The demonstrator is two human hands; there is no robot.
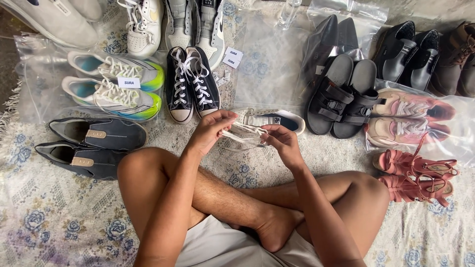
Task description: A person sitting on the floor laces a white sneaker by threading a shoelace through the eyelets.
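Laces [241, 133] of the white low sneaker [269, 121] run between your two hands, just above your crossed legs: your left hand [210, 131] has its fingers curled shut, pinching the white lace near its thumb, and your right hand [282, 141] has fingertips closed on the other end of the same lace. That sneaker lies on its side on the floor right in front of you, its dark lining showing. Just beyond it to your left stand black high-top canvas shoes [192, 84], and further left neon-soled running shoes [116, 86] on a clear plastic bag, with dark slip-ons [89, 146] near your knee. To your right sit black strap sandals [341, 99], pink sneakers [408, 118] inside a clear bag, and red heeled sandals [418, 175]. You sit on a pale floor cloth [54, 217] printed with blue roses, which spreads under everything; more shoes line its far edge.
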